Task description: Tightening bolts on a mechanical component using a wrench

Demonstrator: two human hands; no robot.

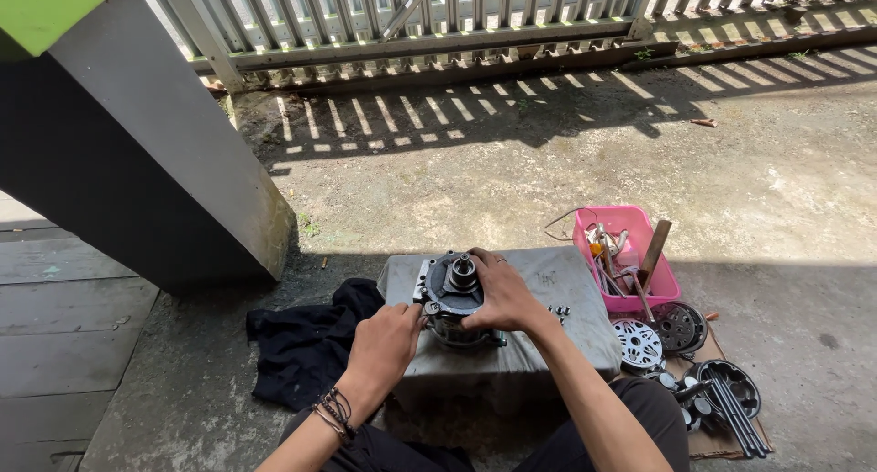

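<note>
Two hands on one round metal motor part point(454, 294), sitting on a cloth-covered counter point(548, 280).

Left hand point(384, 344) closed on the part's near-left edge, fingers curled; right hand point(502, 294) spread over its right side, gripping the rim (shaft sticks up at centre). One black cloth point(306, 344) on the floor to the left. One pink tray point(630, 257) of tools to the right, one wooden stick point(654, 251) leaning in it. Three round metal covers point(681, 326) near right, plus a bundle of long black bolts point(735, 417), count unclear.
</note>
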